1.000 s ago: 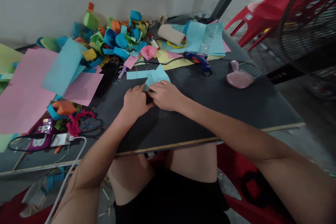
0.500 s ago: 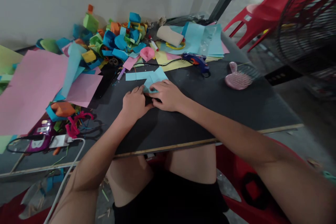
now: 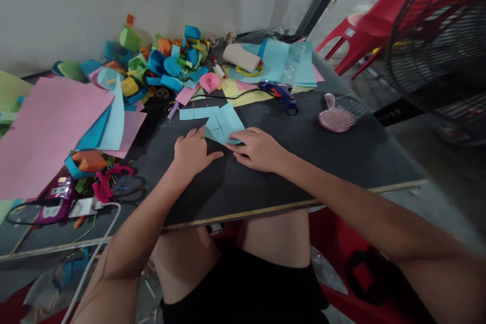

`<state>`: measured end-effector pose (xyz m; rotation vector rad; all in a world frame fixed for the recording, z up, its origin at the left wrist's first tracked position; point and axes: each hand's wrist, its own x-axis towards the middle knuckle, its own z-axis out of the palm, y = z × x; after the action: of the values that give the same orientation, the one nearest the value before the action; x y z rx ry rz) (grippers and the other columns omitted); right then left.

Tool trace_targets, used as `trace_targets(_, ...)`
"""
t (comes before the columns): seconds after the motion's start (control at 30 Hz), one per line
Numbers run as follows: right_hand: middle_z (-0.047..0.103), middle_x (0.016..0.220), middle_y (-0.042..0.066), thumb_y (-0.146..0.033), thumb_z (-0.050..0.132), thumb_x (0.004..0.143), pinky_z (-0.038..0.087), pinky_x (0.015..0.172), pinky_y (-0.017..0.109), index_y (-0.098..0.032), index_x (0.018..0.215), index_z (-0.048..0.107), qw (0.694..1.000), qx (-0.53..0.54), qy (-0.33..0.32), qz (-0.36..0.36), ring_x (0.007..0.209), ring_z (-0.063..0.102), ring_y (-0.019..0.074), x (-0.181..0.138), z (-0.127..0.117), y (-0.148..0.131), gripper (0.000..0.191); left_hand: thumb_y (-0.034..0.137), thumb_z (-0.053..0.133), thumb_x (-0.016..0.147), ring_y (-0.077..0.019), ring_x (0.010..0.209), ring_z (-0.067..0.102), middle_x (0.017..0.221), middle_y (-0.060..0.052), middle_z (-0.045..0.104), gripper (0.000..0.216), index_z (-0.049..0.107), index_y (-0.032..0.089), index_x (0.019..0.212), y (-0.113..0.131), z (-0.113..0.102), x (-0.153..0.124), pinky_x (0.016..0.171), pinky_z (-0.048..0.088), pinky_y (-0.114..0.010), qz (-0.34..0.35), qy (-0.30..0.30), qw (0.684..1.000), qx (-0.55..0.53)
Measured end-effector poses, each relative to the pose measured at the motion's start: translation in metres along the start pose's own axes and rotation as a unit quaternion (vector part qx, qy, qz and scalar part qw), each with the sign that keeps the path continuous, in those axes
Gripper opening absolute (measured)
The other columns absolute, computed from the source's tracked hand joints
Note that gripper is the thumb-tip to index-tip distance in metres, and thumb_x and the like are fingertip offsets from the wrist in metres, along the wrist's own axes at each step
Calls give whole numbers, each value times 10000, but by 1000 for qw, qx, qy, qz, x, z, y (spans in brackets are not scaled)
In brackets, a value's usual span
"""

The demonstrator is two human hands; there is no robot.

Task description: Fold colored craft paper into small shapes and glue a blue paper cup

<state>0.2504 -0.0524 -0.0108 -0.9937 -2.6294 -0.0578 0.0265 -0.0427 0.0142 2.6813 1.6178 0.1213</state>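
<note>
A light blue paper sheet (image 3: pixel 224 122) with crease lines lies on the black tabletop (image 3: pixel 304 162), folded into a pointed shape. My left hand (image 3: pixel 192 151) rests on the table just left of its near corner, fingers curled loosely with the thumb stretched toward the paper. My right hand (image 3: pixel 258 148) lies on the paper's near edge, fingers pressing the fold flat. A separate light blue strip (image 3: pixel 197 112) sits just behind the sheet.
A heap of folded coloured paper pieces (image 3: pixel 167 61) lies at the back. Large pink sheets (image 3: pixel 45 131) cover the left. A blue glue gun (image 3: pixel 281 92), a pink hairbrush (image 3: pixel 336 117), a paper roll (image 3: pixel 241 56), red chairs (image 3: pixel 364 25) and a fan (image 3: pixel 444 30) are about.
The hands have drawn apart and toward me, uncovering more of the blue paper. The view has shifted slightly down and to the right.
</note>
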Motion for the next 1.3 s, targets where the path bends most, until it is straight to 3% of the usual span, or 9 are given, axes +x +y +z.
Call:
trace_targets(0.13,693,1147,155,-205,532,885,488,900,446,-140,1121,735,1000,-1,-1,6,1029,650,273,1,1,0,318,509,594,891,-320,1269,532,1261,-137,674,439,715,156,1122,-11,7,7,1059,412,-468,8,84,996,-31)
trace_targets(0.27,707,1101,95,-195,552,872,513,860,407,-209,1108,738,998,51,-34,26,988,651,244,10,-4,-3,300,424,589,912,-311,1347,466,1420,-111,568,395,666,210,1235,-20,13,16,1075,405,-477,-8,154,987,-51)
trace_targets(0.33,706,1110,75,-201,564,873,516,860,390,-238,1107,736,994,82,-62,27,1000,648,232,15,-9,-2,293,361,587,924,-289,1349,472,1448,-93,545,361,654,239,1258,-23,16,20,1059,430,-458,24,141,988,-60)
trace_targets(0.43,677,1204,79,-261,641,839,507,891,408,-256,1197,699,990,106,-89,17,1051,638,248,20,-18,8,363,279,546,956,-244,1245,568,1276,-69,678,252,718,238,1135,-27,22,26,999,487,-418,82,88,989,-87)
trace_targets(0.53,658,1263,86,-213,672,786,473,939,442,-258,1208,696,992,102,-78,-2,1130,620,270,16,-22,26,424,281,548,962,-234,1191,603,1159,-80,728,238,729,213,1099,-31,26,29,958,509,-413,94,87,987,-100)
trace_targets(0.77,754,1013,34,-204,480,964,448,893,390,-269,956,769,991,107,-43,-73,1003,669,196,6,-15,37,297,230,442,1001,-213,1136,639,1156,-73,733,301,713,186,1125,-30,29,29,958,504,-393,123,87,980,-131)
trace_targets(0.9,752,1021,37,-240,482,972,459,911,392,-260,947,766,988,134,-40,-64,1005,668,199,9,-12,35,285,331,536,967,-220,1117,641,1183,-66,722,274,709,185,1122,-29,30,29,978,493,-388,117,91,978,-145)
trace_targets(1.07,748,1002,56,-306,485,975,494,891,384,-233,964,752,976,212,-38,-10,951,670,200,12,-7,38,277,330,577,952,-215,1092,644,1188,-60,719,255,722,189,1107,-27,31,29,984,495,-377,110,84,979,-149)
trace_targets(1.3,757,943,66,-294,621,868,526,780,337,-201,1011,748,935,291,0,203,850,689,202,33,4,25,212,308,578,949,-230,1009,661,1132,-90,732,240,746,179,1063,-32,39,32,914,533,-414,157,136,966,-153)
